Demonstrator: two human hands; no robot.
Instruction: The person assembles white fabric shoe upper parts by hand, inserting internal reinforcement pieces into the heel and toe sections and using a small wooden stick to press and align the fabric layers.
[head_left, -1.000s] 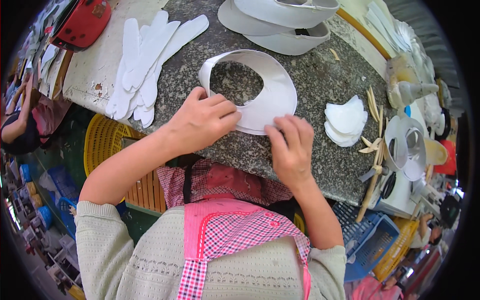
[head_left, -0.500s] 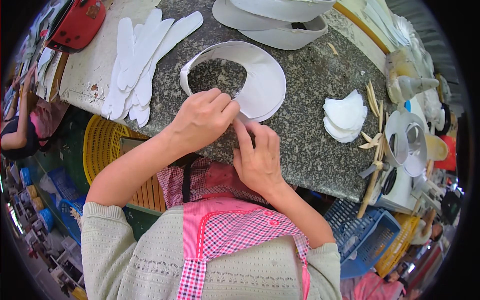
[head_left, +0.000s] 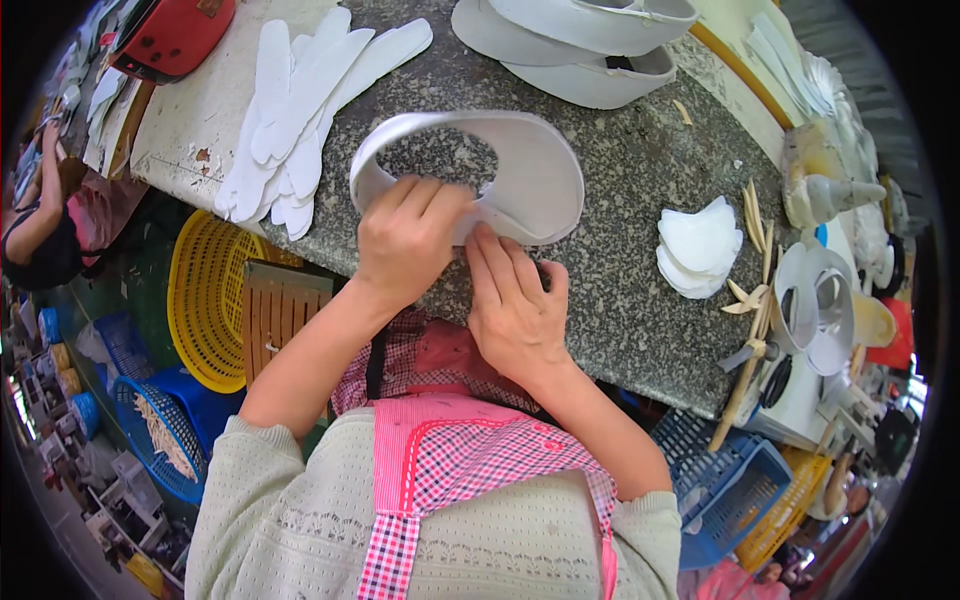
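A white shoe upper (head_left: 545, 185), a loop with one broad rounded end, lies on the speckled stone worktop (head_left: 610, 330) before me. My left hand (head_left: 410, 240) is closed on its near edge at the narrower side, fingers curled inward and slightly blurred. Beside it, my right hand (head_left: 515, 310) presses its fingertips together on the same edge; its thumb is mostly hidden. Left of the upper lies a fan of long white round-ended strips (head_left: 310, 100). To the right sits a small pile of white curved pieces (head_left: 700, 240).
More pale uppers (head_left: 590, 80) are stacked at the back. A glue-smeared bottle (head_left: 825, 190), wooden sticks (head_left: 760, 260) and a brush handle (head_left: 738, 410) occupy the right side. Yellow (head_left: 190, 310) and blue baskets (head_left: 740, 480) stand below. A red container (head_left: 175, 40) is far left.
My left hand has turned and its wrist has drawn inward, still at the near edge. The upper has shifted slightly and its rim now stands up more. The view has moved a little.
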